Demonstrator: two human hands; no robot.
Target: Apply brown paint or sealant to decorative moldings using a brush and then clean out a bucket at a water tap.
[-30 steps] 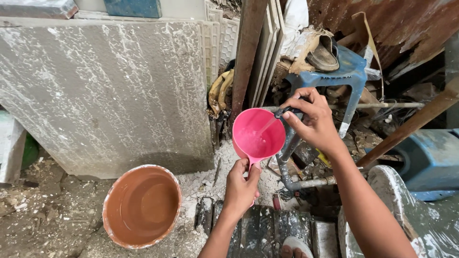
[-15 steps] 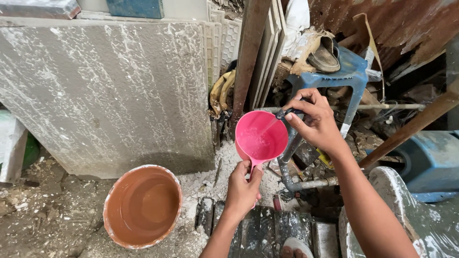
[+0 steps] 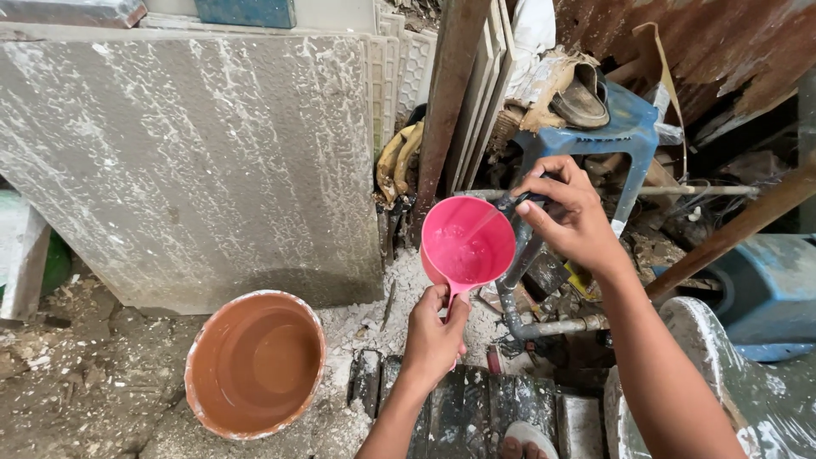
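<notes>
At left I note an orange bucket [image 3: 255,364] on the ground. My left hand [image 3: 435,338] has its grip closed on the pink scoop's [image 3: 467,241] handle, holding it under the tap [image 3: 517,204]. My right hand [image 3: 575,212] grips the tap, and water lies in the scoop.

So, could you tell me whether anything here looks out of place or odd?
Yes: a worn shoe sits atop the blue plastic stool among rags, and white debris is strewn over the ground beside the orange bucket.

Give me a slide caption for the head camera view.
Left hand holds pink dipper under tap; right hand works it.
</notes>
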